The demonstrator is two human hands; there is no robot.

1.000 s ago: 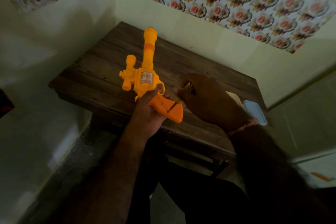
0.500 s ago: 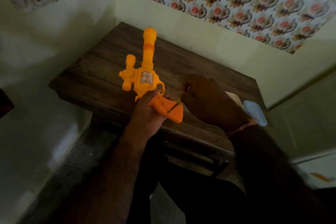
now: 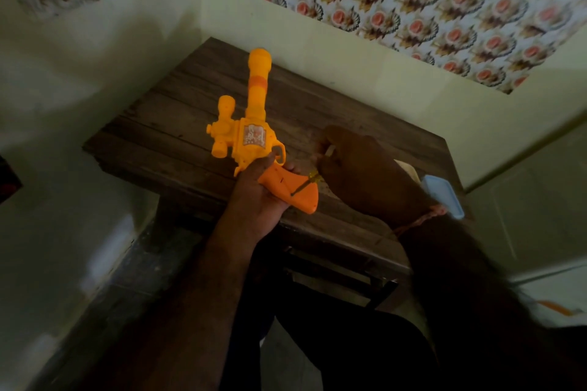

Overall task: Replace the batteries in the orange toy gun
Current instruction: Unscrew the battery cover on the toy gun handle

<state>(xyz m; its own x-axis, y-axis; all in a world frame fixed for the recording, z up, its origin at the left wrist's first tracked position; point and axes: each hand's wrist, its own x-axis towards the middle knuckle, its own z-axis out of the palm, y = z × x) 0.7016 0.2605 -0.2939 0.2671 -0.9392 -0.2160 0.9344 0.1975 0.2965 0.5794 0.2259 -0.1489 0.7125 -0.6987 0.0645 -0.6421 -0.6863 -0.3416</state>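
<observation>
The orange toy gun (image 3: 251, 133) is held above the dark wooden table (image 3: 178, 124), barrel pointing away from me. My left hand (image 3: 257, 197) grips its darker orange handle from below. My right hand (image 3: 362, 174) is curled round a small screwdriver (image 3: 305, 184) with a yellowish handle. The thin shaft reaches left to the butt of the gun handle, and its tip touches the plastic there. Most of the tool is hidden inside my fist. No batteries are in sight.
A light blue lidded container (image 3: 443, 195) sits at the table's right edge behind my right wrist, with something pale beside it. Cream walls close the table in at the back and left. My dark-clothed legs are below the front edge.
My right hand has shifted slightly, and the screwdriver's tip now rests against the butt of the handle. The gun and my left hand have barely moved.
</observation>
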